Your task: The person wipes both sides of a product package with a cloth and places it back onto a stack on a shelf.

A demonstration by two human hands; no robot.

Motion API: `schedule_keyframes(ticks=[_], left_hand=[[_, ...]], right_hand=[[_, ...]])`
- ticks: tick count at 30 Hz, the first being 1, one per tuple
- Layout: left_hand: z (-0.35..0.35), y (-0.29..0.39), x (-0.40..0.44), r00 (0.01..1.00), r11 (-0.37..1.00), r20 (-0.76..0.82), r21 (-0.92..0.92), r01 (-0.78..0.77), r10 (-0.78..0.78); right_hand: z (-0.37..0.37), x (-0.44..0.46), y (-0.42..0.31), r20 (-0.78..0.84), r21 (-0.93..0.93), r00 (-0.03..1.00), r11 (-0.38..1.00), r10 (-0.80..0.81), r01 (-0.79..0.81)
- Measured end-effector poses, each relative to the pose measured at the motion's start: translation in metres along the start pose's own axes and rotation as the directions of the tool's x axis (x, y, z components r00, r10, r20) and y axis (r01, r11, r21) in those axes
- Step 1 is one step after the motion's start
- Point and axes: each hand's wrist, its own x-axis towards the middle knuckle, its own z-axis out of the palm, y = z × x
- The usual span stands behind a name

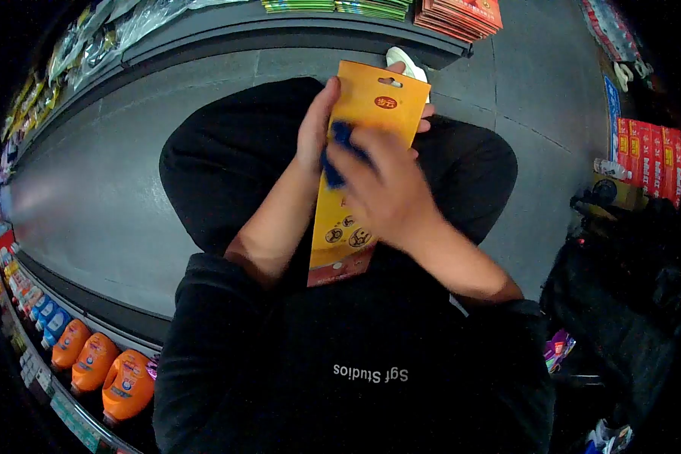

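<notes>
A flat yellow cardboard package (390, 125) with a hang slot and a red logo at its top is held above my lap. My left hand (319, 125) grips it, thumb along the left edge and fingertips showing from behind at the right edge. Across its front, my right hand (386, 185) presses a bunched dark blue cloth (335, 175). The right hand is blurred by motion. Both the hand and the cloth cover the middle of the package. Small round pictures show on its lower part.
Grey floor tiles (113, 197) surround my crossed legs. A low shelf (295, 34) with green and orange-red packs runs ahead. Orange bottles (129, 384) line a shelf at lower left. Red boxes (647, 155) and a black bag-like heap (613, 295) are on the right.
</notes>
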Motion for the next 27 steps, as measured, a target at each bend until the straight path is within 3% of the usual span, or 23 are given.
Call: schedule_keyframes(ticks=[1, 3, 6, 8, 9, 11, 12, 13, 18, 20, 22, 24, 26, 27], left_hand=[[-0.003, -0.001, 0.002, 0.994, 0.993, 0.110, -0.114, 0.032, -0.019], [-0.003, -0.003, 0.004, 0.991, 0.991, 0.130, -0.129, 0.029, -0.012], [-0.009, -0.007, 0.007, 0.976, 0.977, 0.217, -0.197, 0.078, -0.035], [-0.006, -0.011, 0.006, 0.995, 0.996, -0.070, 0.048, -0.071, 0.075], [0.010, -0.005, -0.003, 0.989, 0.986, -0.086, 0.124, -0.108, 0.119], [-0.006, -0.008, -0.003, 0.992, 0.955, 0.114, -0.297, -0.023, 0.059], [0.000, -0.004, -0.006, 0.995, 0.998, -0.084, -0.007, -0.059, 0.058], [-0.003, -0.004, -0.007, 0.994, 0.998, -0.088, -0.007, -0.060, 0.059], [-0.007, -0.021, -0.023, 0.991, 0.969, -0.063, -0.226, 0.099, -0.115], [-0.010, -0.027, -0.031, 0.988, 0.961, -0.062, -0.247, 0.125, -0.144], [-0.009, -0.028, -0.036, 0.997, 0.899, -0.010, -0.432, 0.071, -0.083], [-0.005, -0.026, -0.032, 0.955, 0.998, -0.291, 0.057, -0.035, 0.050], [-0.006, -0.023, -0.029, 0.997, 0.960, -0.022, -0.273, 0.063, -0.071], [-0.007, -0.024, -0.029, 0.997, 0.952, -0.002, -0.297, 0.067, -0.071]], right_hand=[[0.004, -0.009, -0.005, 0.006, 0.001, 1.000, 1.000, -0.001, 0.001], [0.006, -0.019, -0.014, 0.136, 0.080, 0.990, 0.996, -0.043, 0.032], [-0.011, -0.002, -0.002, 0.056, 0.007, 0.996, 0.997, -0.075, 0.075], [-0.023, 0.013, 0.015, -0.112, -0.013, 0.993, 0.999, -0.050, 0.048], [-0.032, 0.023, 0.022, -0.176, -0.103, 0.982, 0.993, -0.069, 0.051], [-0.036, 0.032, 0.029, -0.236, -0.184, 0.967, 0.982, -0.093, 0.049], [-0.034, 0.032, 0.031, -0.227, -0.283, 0.972, 0.959, -0.065, -0.002], [-0.032, 0.032, 0.034, -0.221, -0.380, 0.975, 0.923, -0.035, -0.053], [-0.026, 0.024, 0.042, -0.228, -0.336, 0.966, 0.921, 0.122, -0.196], [-0.022, 0.020, 0.044, -0.218, -0.208, 0.967, 0.962, 0.133, -0.179], [-0.010, 0.010, 0.034, -0.163, -0.188, 0.981, 0.973, 0.105, -0.136], [0.000, -0.004, 0.011, 0.009, -0.107, 0.995, 0.989, 0.099, -0.097], [0.014, -0.025, -0.004, 0.074, 0.001, 0.997, 1.000, -0.021, 0.021], [0.015, -0.033, -0.010, 0.078, 0.046, 0.996, 0.998, -0.034, 0.031]])
